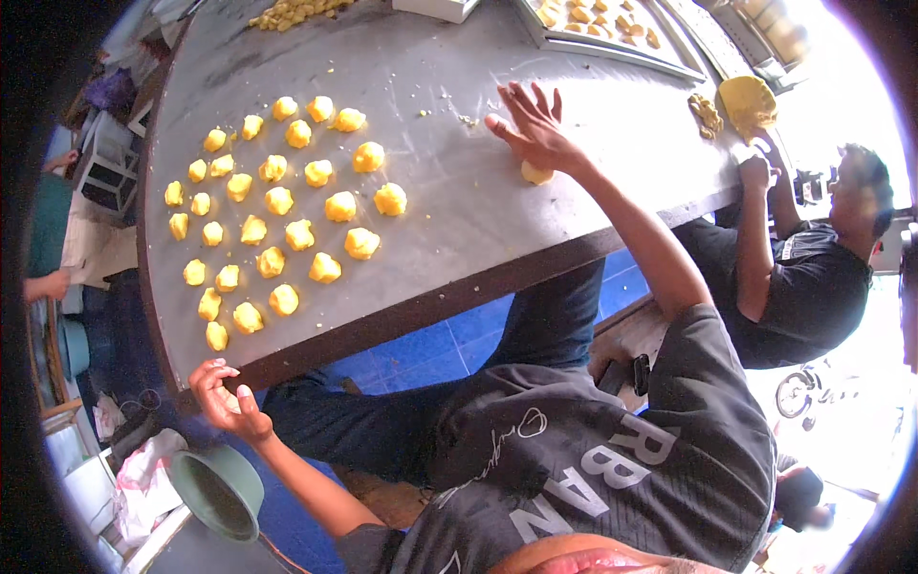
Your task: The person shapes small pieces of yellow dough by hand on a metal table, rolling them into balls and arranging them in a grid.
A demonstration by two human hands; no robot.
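My right hand (537, 132) is over the grey tabletop (449, 182), fingers spread and thumb out. Beneath its heel and wrist sits a yellow dough ball (536, 174), partly hidden; whether the palm touches it I cannot tell. My left hand (229, 402) is just off the table's near left corner, palm turned up, fingers loosely bent and apart, with nothing in it. Between the hands, loose rows of rough yellow dough lumps (278, 201) cover the left part of the table. The nearest to my left hand is a small lump (217, 336) by the corner.
Across the table stands a tray (612, 57) of shaped dough pieces, with a white box (435, 8) beside it. More small pieces (298, 11) lie at the far left. To the right, another person (798, 268) handles a dough mass (748, 103). A green basin (220, 493) is at lower left.
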